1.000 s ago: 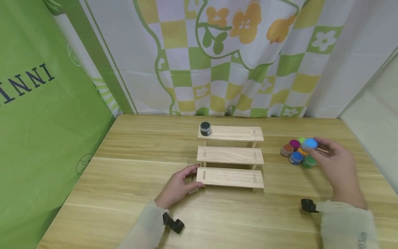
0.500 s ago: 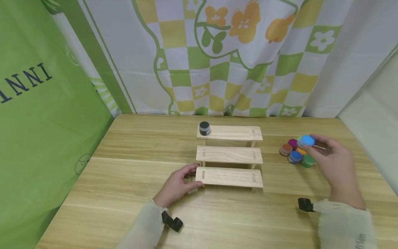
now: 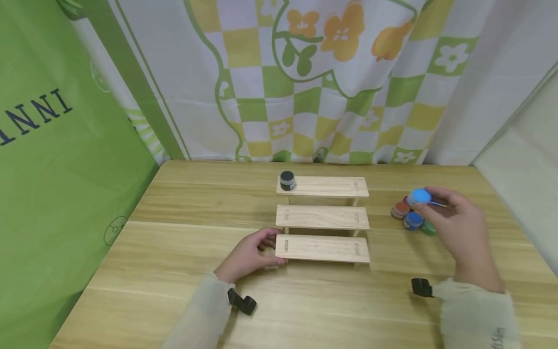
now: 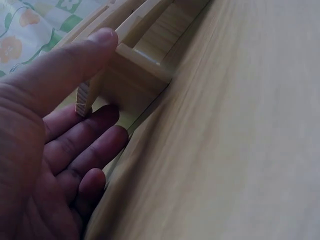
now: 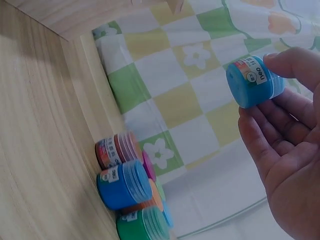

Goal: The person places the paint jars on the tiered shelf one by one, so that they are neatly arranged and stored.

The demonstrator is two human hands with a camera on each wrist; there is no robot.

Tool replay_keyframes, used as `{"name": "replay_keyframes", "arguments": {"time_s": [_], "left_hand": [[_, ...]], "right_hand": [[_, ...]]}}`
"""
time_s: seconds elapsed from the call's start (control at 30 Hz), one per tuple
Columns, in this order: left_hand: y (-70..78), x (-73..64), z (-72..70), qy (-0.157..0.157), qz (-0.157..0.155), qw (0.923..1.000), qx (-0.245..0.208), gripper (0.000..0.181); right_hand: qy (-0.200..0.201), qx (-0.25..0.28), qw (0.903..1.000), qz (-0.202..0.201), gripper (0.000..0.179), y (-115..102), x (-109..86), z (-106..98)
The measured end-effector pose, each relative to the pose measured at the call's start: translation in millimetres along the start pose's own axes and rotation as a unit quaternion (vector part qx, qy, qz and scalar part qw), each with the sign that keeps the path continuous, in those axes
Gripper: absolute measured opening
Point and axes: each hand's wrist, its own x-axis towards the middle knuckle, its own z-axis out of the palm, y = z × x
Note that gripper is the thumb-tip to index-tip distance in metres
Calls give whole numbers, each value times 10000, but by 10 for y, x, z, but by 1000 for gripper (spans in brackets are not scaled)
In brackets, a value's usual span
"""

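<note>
My right hand (image 3: 462,225) pinches a light blue paint jar (image 5: 250,82) between thumb and fingers, held up above the other jars. In the right wrist view its label faces the camera, and the jar lies tilted there. At the left end of a three-step wooden display stand (image 3: 322,247), my left hand (image 3: 246,254) grips the lowest step, thumb at the front edge and fingers behind. In the left wrist view the thumb (image 4: 75,67) lies along the board's end. A black paint jar (image 3: 287,181) stands on the left end of the top step.
A cluster of paint jars stands on the table right of the stand: a brown jar (image 3: 400,210), a dark blue jar (image 3: 413,221), a green jar (image 5: 142,224) and several others partly hidden. A patterned curtain (image 3: 296,87) hangs behind the table, with green cloth (image 3: 65,194) at the left.
My right hand has lifted the light blue jar off the cluster and carried it a little to the left. The left hand stays at the stand's end.
</note>
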Motion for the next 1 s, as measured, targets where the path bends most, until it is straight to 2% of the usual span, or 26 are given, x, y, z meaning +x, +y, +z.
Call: {"name": "replay_keyframes", "arguments": {"time_s": [0.17,0.4,0.7,0.83,1.0], "left_hand": [[-38,-25,28,145,107,9998,110,68],[-47,-37,33,180,128,9997,111,69],[-28,-13,60,79,254,9996,67,70],[-6,-21,57,91,197,9997,90,69],[-9,-46,21,94,125,9998,115,70]], "right_hand": [[-1,78,9998,-202,50,-39,-5,68],[13,146,9990,-427,48,-164,-27,176],[125,99,9941,-1075,40,-222,-37,295],[-124,18,9920,-1254,40,-255,-37,369],[-454,74,9898,-1348,41,-403,-5,490]]}}
